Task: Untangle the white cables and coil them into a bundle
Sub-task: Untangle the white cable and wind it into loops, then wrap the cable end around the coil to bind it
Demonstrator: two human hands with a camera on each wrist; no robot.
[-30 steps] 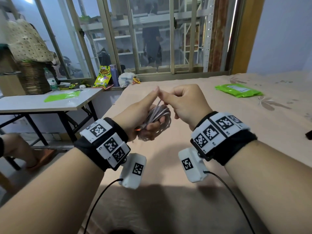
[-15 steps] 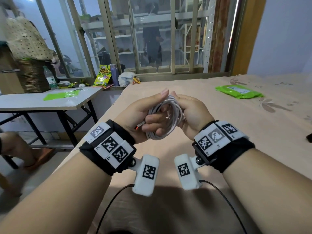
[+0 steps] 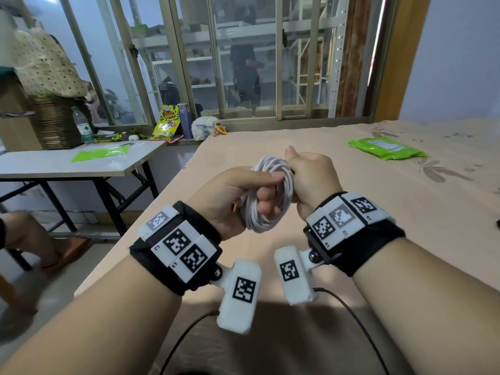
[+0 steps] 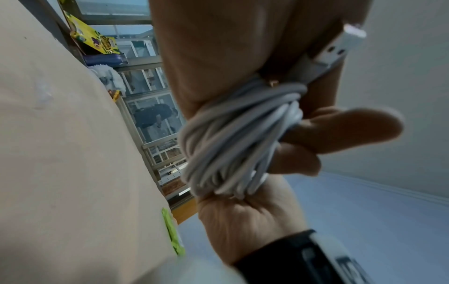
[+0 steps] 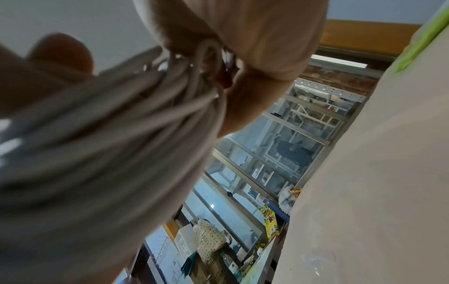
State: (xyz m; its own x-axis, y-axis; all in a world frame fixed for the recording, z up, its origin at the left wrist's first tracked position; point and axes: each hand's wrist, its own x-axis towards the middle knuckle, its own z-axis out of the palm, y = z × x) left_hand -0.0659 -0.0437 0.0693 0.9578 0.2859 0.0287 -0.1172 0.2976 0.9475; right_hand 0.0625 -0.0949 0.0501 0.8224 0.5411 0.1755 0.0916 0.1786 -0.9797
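Both our left hand (image 3: pixel 230 196) and right hand (image 3: pixel 311 180) clenched around the white cable coil (image 3: pixel 266 209); wristband tags (image 3: pixel 177 243) read L1, L2.

White cables (image 3: pixel 266 194): I log smooth plastic sheathing with a slight sheen, one end a hard white plastic plug (image 4: pixel 340 46) with a metal tip. Bed (image 3: pixel 351 185): matt beige woven cloth, faint floral print. Green packet (image 3: pixel 385 148): glossy plastic film. Side surface (image 3: pixel 67 165): smooth pale laminate on black metal legs. Basket (image 3: pixel 55 125): rough woven wicker. Wristbands (image 3: pixel 373 244): matt black fabric carrying hard white plastic plates. Window frame (image 3: pixel 213 63): dull metal.
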